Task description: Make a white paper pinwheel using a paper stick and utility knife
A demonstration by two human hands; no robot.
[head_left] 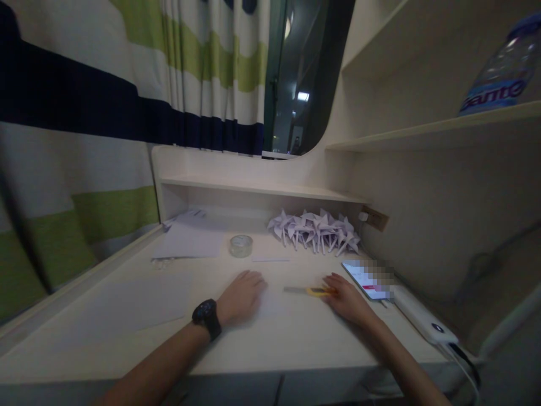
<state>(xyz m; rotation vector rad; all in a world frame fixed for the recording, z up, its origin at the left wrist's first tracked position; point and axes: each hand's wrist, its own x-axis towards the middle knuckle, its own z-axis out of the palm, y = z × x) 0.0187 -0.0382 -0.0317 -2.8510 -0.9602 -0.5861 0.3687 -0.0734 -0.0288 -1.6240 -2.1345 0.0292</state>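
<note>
A thin, limp paper sheet is pressed flat on the tabletop by the open left hand. A light, stiff yellow-handled cutter, best taken by its handle, is gripped by the right hand.

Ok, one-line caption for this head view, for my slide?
Left hand flat on a white sheet, right hand on a yellow utility knife; folded paper pinwheels piled behind.
</note>
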